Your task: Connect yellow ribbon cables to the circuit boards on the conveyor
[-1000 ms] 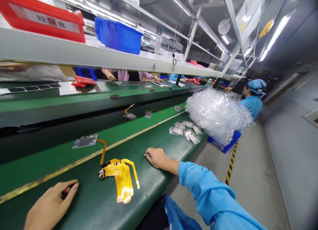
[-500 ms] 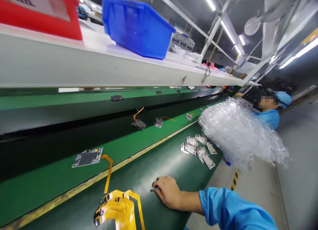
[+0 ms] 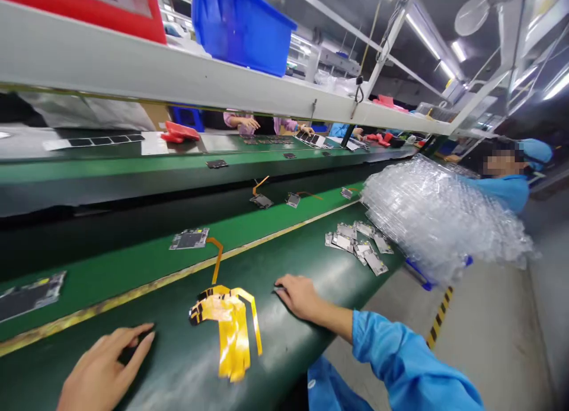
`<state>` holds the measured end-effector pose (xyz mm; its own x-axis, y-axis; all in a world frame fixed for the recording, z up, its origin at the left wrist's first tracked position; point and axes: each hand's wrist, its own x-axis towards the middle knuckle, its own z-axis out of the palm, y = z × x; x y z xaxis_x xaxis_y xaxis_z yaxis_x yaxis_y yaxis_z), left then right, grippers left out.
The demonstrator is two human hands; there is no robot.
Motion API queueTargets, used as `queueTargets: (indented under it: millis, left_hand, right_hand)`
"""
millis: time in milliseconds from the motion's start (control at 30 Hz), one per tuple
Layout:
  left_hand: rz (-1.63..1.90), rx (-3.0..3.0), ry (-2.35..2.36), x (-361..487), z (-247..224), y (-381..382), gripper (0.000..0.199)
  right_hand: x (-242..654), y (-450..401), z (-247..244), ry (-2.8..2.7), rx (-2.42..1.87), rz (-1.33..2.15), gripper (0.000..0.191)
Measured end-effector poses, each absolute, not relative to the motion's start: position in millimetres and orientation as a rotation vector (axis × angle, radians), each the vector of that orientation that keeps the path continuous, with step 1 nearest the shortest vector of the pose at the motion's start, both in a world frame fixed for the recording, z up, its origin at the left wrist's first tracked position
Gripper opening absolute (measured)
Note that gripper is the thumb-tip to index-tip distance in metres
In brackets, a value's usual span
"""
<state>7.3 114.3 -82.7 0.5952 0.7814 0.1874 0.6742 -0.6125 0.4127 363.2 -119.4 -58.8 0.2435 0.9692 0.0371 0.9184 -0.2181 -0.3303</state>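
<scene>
My left hand (image 3: 106, 366) is over the near left of the green bench top (image 3: 178, 363), thumb and forefinger apart and nothing between them. To its right lies a bunch of yellow-orange flex cables (image 3: 235, 340) with dark ends. Beyond that bunch, my right hand (image 3: 300, 296) rests on the bench with fingers curled. A small greyish bit seems to show at its fingertips, too small to name. A circuit board (image 3: 190, 239) with an orange flex cable (image 3: 219, 258) lies on the green belt. Another circuit board (image 3: 31, 295) is at the left edge.
Several loose circuit boards (image 3: 358, 245) lie in a pile at the bench's right, beside a big stack of clear plastic trays (image 3: 435, 215). More boards lie farther along the belt. Overhead runs a white shelf (image 3: 249, 88) bearing a blue bin (image 3: 242, 29) and red bin (image 3: 102, 11). Co-workers' hands show across.
The view has shifted, showing more of the far bench. My left hand and a further board at left have come into view. My right hand stays on the bench near the flex cables.
</scene>
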Motion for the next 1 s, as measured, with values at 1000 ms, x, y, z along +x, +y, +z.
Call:
queueTargets:
  millis: [1000]
  left_hand:
    - [0.695, 2.314, 1.203, 18.0, -66.8, 88.7, 0.034]
  right_hand:
    - [350.3, -23.5, -32.1, -1.841, -1.913, 0.512, 0.022]
